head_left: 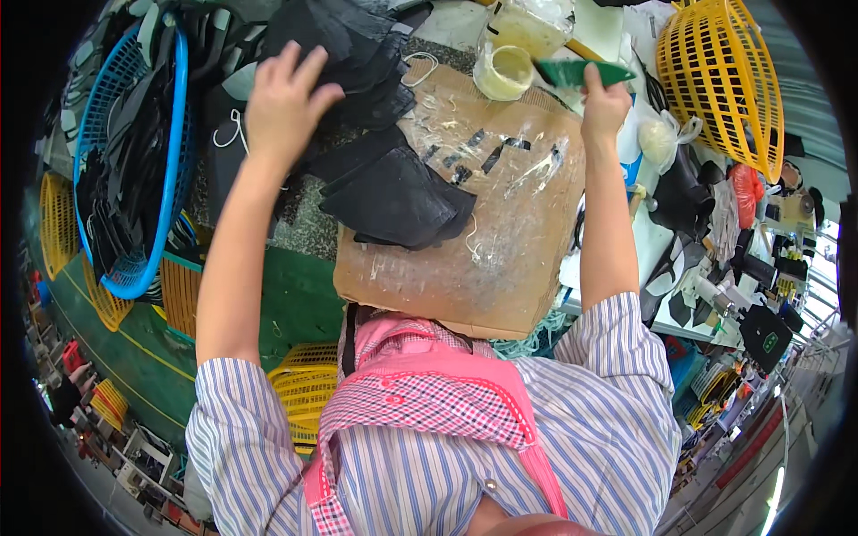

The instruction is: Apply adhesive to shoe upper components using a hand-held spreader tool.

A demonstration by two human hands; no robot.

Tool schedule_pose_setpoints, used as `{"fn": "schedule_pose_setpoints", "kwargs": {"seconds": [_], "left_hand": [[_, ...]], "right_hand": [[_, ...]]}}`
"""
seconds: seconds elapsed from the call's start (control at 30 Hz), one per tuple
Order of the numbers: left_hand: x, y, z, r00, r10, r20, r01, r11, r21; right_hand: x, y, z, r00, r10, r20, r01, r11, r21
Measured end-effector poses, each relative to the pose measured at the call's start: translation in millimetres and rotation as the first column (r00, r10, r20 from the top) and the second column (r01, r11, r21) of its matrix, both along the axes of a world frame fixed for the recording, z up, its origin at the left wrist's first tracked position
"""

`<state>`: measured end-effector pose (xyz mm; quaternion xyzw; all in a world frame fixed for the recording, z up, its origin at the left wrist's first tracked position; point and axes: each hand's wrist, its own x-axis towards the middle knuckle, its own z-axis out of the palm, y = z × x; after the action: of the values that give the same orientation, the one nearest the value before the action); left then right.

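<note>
A speckled tabletop (302, 225) bears a smeared cardboard sheet (514, 228) and black pieces (393, 196) partly overlapping it.

Bright, fairly even light is falling across the cardboard (447, 286), leaving only soft shadows, while the black sheets (398, 196) are giving off a dull sheen. A light tube (776, 500) is glaring white at lower right, and brightness is washing out the far-right background (827, 338). The fisheye is bending straight edges near its black rim, and distant details are blurring there.
</note>
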<state>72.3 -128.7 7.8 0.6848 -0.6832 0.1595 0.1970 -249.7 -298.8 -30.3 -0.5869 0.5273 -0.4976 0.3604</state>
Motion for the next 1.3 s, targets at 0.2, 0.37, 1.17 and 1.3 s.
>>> {"fn": "schedule_pose_setpoints", "kwargs": {"seconds": [0.2, 0.37, 1.17, 1.3], "left_hand": [[-87, 99, -60, 0.869, 0.153, -0.47, 0.042, 0.925, 0.377], [-95, 95, -71, 0.833, 0.194, -0.519, -0.001, 0.937, 0.349], [-96, 84, -61, 0.843, 0.201, -0.499, -0.02, 0.938, 0.345], [-105, 96, -63, 0.928, -0.045, -0.369, 0.108, 0.982, 0.152]], "right_hand": [[20, 89, -3, 0.907, 0.357, 0.224, -0.419, 0.82, 0.39], [74, 101, -23, 0.717, 0.685, 0.131, -0.689, 0.668, 0.282], [-23, 87, -1, 0.681, 0.725, -0.101, -0.695, 0.684, 0.222], [10, 28, -7, 0.968, 0.205, -0.143, -0.224, 0.965, -0.134]]}}
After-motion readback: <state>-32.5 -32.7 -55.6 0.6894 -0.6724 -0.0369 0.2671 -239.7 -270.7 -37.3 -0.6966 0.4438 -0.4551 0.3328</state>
